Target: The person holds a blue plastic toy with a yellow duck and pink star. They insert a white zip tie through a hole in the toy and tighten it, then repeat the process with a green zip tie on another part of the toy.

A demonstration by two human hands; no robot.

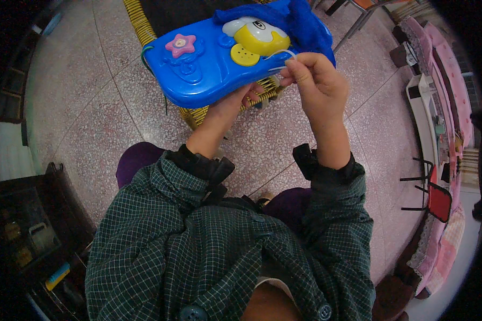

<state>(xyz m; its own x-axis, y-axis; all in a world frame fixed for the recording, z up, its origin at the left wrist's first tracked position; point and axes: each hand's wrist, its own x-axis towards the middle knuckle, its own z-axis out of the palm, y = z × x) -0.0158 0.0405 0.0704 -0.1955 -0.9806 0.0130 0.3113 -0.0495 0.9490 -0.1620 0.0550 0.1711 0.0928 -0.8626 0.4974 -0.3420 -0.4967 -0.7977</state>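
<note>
A blue plastic toy panel (209, 80) with a pink star (180, 45), a yellow-and-white cartoon face and a round yellow speaker grille (245, 54) rests at the top of the view. My left hand (241, 101) reaches under its near edge and grips it from below; part of that hand is hidden by the toy. Beside the toy's right end, my right hand (321, 80) is closed in a pinch on a thin white cord (281, 53), which loops over the toy's edge. A dark blue cloth (300, 21) lies bunched over the toy's far right part.
Beneath the toy stands a dark-topped stool with a yellow-and-black woven rim (136, 21). Speckled tiles (80, 117) cover the floor. To the right are a red folding chair (438, 200) and furniture draped in pink cloth (455, 80). A dark cabinet (32, 230) stands at the lower left.
</note>
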